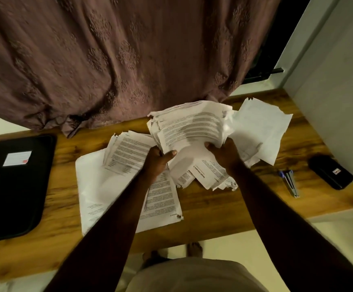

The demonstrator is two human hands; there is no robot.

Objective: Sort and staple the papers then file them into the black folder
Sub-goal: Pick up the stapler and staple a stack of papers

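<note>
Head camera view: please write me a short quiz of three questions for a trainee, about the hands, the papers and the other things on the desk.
1. True or false: the black folder lies closed at the left end of the wooden desk.
2. What do the left hand and the right hand grip together? A. the black folder; B. a stack of printed papers; C. nothing.
3. Fill in: the stapler lies on the desk to the ___ of the papers.
Key: 1 true; 2 B; 3 right.
</note>
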